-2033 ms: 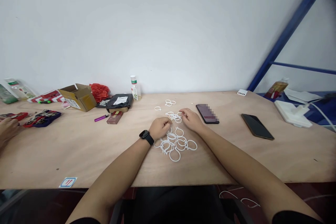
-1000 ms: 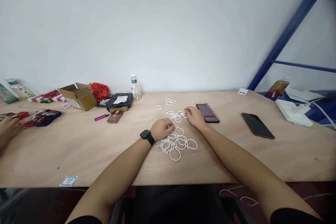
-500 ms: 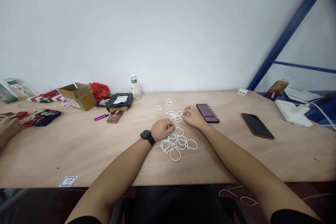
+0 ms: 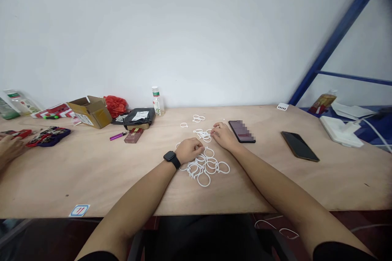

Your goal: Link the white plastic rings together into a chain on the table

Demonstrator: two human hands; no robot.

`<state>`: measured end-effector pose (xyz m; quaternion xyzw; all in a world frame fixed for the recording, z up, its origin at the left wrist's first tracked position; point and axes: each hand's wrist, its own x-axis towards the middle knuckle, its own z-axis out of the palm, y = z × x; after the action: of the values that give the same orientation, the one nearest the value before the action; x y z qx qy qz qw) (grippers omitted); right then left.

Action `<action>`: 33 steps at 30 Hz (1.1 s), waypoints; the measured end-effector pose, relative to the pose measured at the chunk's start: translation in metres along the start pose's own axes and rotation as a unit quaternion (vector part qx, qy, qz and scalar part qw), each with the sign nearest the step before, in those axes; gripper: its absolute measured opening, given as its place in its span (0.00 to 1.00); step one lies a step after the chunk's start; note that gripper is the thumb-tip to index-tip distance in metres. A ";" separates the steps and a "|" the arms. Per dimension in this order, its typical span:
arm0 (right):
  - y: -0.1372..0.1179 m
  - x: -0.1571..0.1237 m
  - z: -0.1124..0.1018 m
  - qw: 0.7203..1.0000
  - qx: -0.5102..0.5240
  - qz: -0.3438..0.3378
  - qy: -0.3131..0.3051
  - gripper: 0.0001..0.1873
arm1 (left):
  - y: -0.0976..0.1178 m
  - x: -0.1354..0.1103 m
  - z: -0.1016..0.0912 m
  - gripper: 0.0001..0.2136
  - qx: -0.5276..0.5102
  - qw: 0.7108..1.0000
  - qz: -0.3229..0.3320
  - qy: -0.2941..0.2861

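Several white loops (image 4: 203, 179) with small nubs, like closed cable ties, lie in an overlapping pile on the wooden table. My left hand (image 4: 188, 151), with a black watch on its wrist, rests on the pile's upper left part. Its fingers are curled in; what they may hold is hidden. Beyond it lies a smaller cluster of white loops (image 4: 202, 133). My right hand (image 4: 224, 135) is at that cluster's right side, fingers bent down together at the loops; whatever is under the fingertips is covered.
Farther back lie a few separate loops (image 4: 198, 118). A phone (image 4: 237, 126) is just right of my right hand, another phone (image 4: 300, 146) farther right. To the left are a maroon box (image 4: 133, 136), a purple lighter (image 4: 117, 136), a bottle (image 4: 157, 102) and another person's hand (image 4: 10, 149).
My right hand has shifted slightly left, and its fingers now cover the right end of the small cluster. My left hand stays in place on the pile.
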<state>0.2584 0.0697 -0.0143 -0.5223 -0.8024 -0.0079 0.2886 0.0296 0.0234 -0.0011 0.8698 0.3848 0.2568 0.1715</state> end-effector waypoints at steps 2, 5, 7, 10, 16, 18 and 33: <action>0.001 0.001 0.000 0.998 0.021 0.022 0.047 0.07 | 0.000 0.000 0.000 0.09 0.001 1.000 0.003 -0.001; 0.010 0.004 0.001 0.988 0.049 0.072 0.129 0.07 | 0.000 0.000 0.000 0.09 0.001 1.000 0.004 -0.003; 0.018 0.005 0.001 0.980 0.063 0.094 0.165 0.09 | -0.001 0.000 0.000 0.09 0.004 1.000 0.005 -0.004; 0.027 0.007 0.003 0.981 0.073 0.086 0.156 0.20 | -0.001 0.000 0.000 0.09 0.006 1.000 0.004 -0.004; 0.019 0.002 0.005 0.999 0.021 -0.008 0.044 0.16 | -0.001 0.000 0.001 0.09 0.004 1.000 0.005 -0.005; 0.012 0.000 0.004 1.000 -0.007 -0.023 0.017 0.13 | 0.000 0.000 0.001 0.08 0.003 1.000 0.005 -0.003; 0.025 0.008 -0.001 0.964 0.038 0.125 0.230 0.06 | 0.000 0.000 0.000 0.09 0.011 1.000 0.005 -0.012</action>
<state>0.2775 0.0874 -0.0164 -0.5909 -0.6428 -0.0606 0.4837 0.0297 0.0239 -0.0014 0.8765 0.3813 0.2430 0.1654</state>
